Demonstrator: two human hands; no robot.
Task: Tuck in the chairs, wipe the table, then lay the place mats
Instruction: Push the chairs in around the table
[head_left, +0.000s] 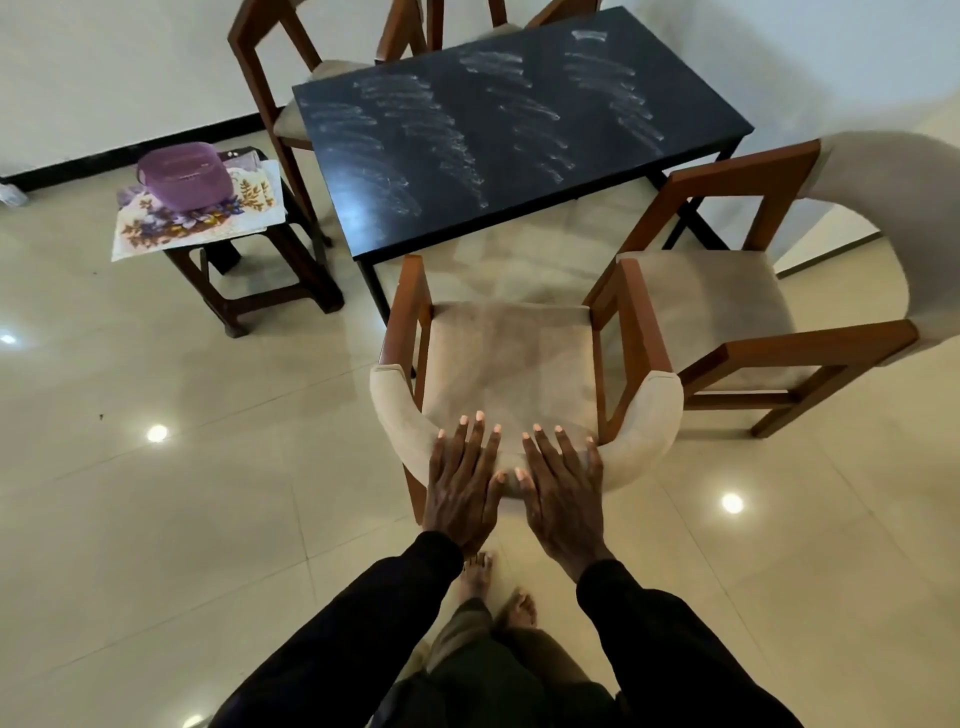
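1. Both hands lie flat side by side, left hand (462, 486) and right hand (563, 493), fingers straight and slightly spread, pressing on the padded back of the near chair (509, 358).
2. That chair faces the table (493, 130), its seat just short of the near edge, not tucked under.
3. A second chair (717, 306) stands pulled out at the right.
4. Smeary streaks cover the black tabletop.
5. Left of the table, a stool (270, 302) carries floral mats (156, 236) under a purple tub (184, 174).

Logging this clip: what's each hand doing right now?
Left hand: open, flat on the chair backrest.
Right hand: open, flat on the same backrest.
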